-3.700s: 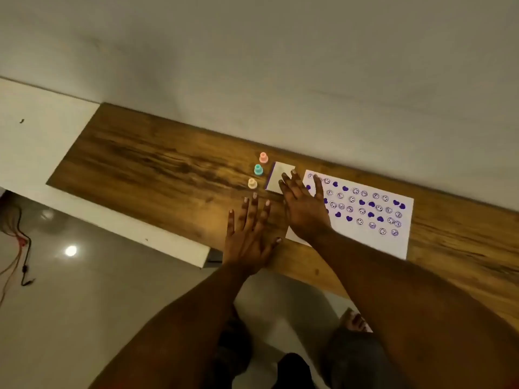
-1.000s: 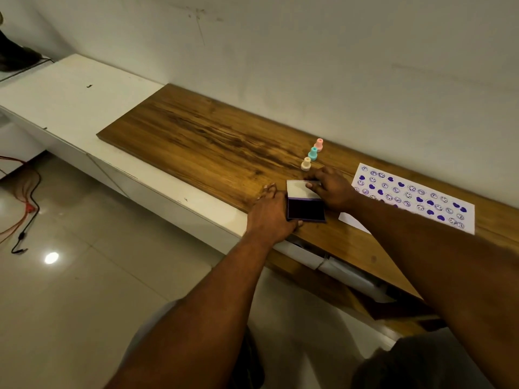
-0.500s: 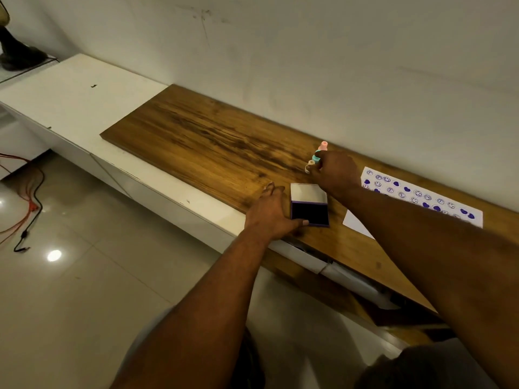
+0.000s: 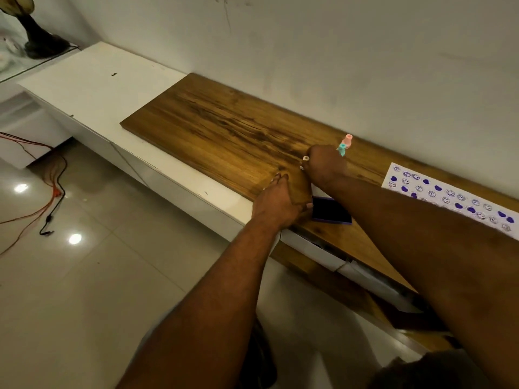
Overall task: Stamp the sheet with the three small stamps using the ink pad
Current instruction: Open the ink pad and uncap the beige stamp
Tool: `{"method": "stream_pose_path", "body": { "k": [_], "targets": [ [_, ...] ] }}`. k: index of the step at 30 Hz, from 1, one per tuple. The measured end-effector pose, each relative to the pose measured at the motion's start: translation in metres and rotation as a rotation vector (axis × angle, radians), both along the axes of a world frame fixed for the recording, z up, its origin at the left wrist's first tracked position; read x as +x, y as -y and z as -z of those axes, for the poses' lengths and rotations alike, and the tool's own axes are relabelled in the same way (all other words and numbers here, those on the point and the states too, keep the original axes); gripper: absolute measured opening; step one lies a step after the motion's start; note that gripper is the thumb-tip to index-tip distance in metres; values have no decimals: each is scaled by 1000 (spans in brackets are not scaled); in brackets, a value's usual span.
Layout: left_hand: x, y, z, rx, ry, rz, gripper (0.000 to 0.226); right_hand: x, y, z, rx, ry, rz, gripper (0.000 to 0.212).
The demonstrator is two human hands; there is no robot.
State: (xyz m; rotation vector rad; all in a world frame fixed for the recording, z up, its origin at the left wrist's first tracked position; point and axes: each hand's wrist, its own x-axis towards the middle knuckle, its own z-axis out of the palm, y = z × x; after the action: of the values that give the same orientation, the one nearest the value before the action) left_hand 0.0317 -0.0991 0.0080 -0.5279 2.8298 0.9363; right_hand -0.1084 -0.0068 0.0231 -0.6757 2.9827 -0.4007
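The open ink pad (image 4: 330, 210), dark purple, lies near the wooden top's front edge. My left hand (image 4: 280, 202) rests beside it, fingers pressed against its left side. My right hand (image 4: 325, 164) hovers just beyond the pad, fingers closed around the small cream stamp (image 4: 305, 158), whose round end pokes out at the fingertips. The teal stamp (image 4: 342, 149) and the pink stamp (image 4: 348, 139) stand upright right behind that hand, near the wall. The white sheet (image 4: 449, 196), covered with several purple smileys and hearts, lies to the right, partly hidden by my right forearm.
The wooden top (image 4: 224, 127) runs along the wall, and a white counter (image 4: 92, 80) adjoins it on the left. Below the front edge sits a white drawer rim (image 4: 309, 248). Cables (image 4: 50, 192) trail over the tiled floor at the left.
The pad was opened and my left hand stayed at its side. My right hand went from the pad's lid up to the stamps and closed on the cream one, shifting it left.
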Motion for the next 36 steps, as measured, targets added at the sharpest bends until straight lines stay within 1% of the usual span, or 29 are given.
{"method": "stream_pose_path", "body": {
  "k": [3,7,11,15,18,21,24,31,36],
  "targets": [
    [2,2,-2,-36,-27,-39,97,11,5,-2,45,14,-102,25],
    [6,0,-3,-83,-10,-87,85,28,-4,-6,98,28,-213,29],
    [10,-5,-4,-110,-66,-124,49,46,-12,-12,110,28,-269,25],
    [14,-10,-3,-73,-140,-149,30,57,-21,-13,49,63,-322,24],
    [14,-13,-2,-83,-164,-182,15,60,-28,-11,-81,84,-312,24],
    [12,-13,-1,-72,-195,-223,17,63,-35,-10,-201,125,-288,21],
    [10,-16,-2,-46,-248,-237,20,62,-42,-10,-249,124,-278,21],
    [8,-26,1,-90,-327,-111,18,55,-66,-16,-178,70,-414,23],
    [6,-31,5,-109,-335,-23,30,54,-82,-12,-158,45,-448,25]
  ]
}}
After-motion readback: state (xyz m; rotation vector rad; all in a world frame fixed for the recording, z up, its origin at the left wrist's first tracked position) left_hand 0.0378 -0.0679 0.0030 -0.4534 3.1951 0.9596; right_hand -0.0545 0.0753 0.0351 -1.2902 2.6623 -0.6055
